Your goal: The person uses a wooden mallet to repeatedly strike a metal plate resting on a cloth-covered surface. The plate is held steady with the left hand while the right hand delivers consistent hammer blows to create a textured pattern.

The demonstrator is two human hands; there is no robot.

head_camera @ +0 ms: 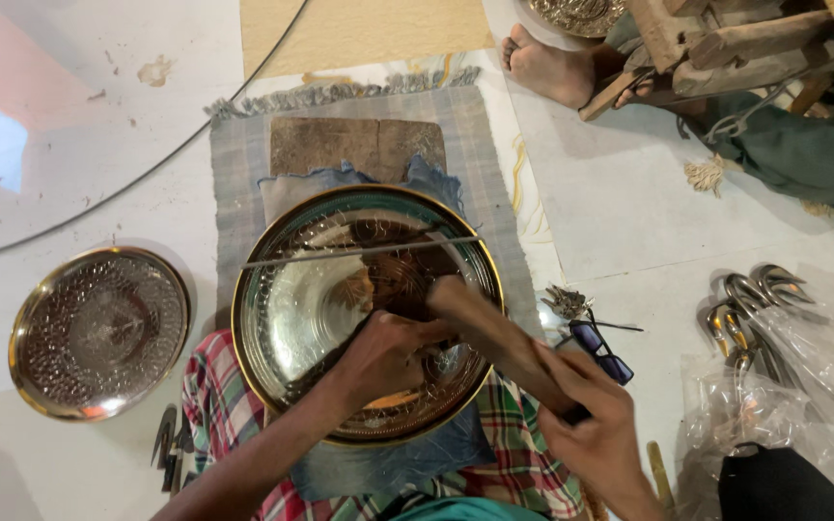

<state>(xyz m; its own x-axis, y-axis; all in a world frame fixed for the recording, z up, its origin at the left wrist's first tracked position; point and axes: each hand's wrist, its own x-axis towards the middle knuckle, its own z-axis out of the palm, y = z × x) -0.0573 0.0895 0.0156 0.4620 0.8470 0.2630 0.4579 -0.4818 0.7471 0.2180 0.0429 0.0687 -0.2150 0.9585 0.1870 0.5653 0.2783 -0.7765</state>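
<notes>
The left hand (383,352) rests inside a large engraved metal bowl (301,309), fingers curled down against the patterned surface, apparently pinching a small tool there, though the grip is too blurred to be sure. The right hand (596,425) is clenched around the handle of a wooden mallet (489,333), whose head lies over the bowl just beside the left hand's fingers. A thin metal rod (359,253) lies across the bowl's upper half, rim to rim. The bowl sits on a blue denim cloth (417,463) over a checked cloth on the person's lap, with a grey fringed mat (238,193) beyond it. A smaller embossed metal plate (98,333) lies on the floor to the left, well apart. To the right lie dark glasses (600,349), and farther right, metal tools (755,309) beside a clear plastic bag (803,386).
</notes>
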